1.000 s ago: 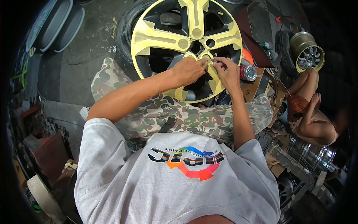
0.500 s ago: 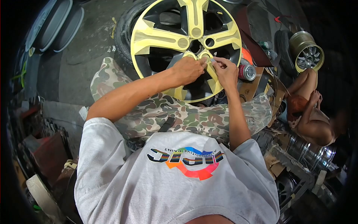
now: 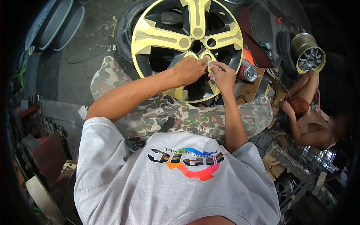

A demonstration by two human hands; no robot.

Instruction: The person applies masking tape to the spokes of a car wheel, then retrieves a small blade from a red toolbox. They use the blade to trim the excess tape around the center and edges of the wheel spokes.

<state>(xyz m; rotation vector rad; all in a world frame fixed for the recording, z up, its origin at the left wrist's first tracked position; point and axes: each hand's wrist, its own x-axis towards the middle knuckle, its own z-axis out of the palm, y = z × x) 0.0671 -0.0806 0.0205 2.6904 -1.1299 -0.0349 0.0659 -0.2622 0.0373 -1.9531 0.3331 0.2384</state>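
A black car wheel rim [image 3: 162, 18] lies before my legs, its spokes and lip covered in yellow masking tape [image 3: 165, 40]. My left hand [image 3: 190, 70] is closed, its curled fingers pressed to the tape on a lower spoke just below the hub hole; the fingertips are partly hidden. Close on its right, my right hand [image 3: 224, 76] pinches a thin, pale, blade-like tool [image 3: 213, 76] over the same spoke. What edge or tip the tool has is too small to see.
A tire [image 3: 123, 35] lies under the rim's left side. Right of it stand a red-and-silver can [image 3: 248, 73] and cardboard [image 3: 252, 87]. Another person [image 3: 313, 123] sits at the far right by a bronze wheel [image 3: 309, 54]. Grey rim parts [image 3: 69, 28] lean at upper left.
My right hand has shifted slightly left and down, and the tool now points downward between the fingers. My left hand stays in place. The other person's arms have moved apart.
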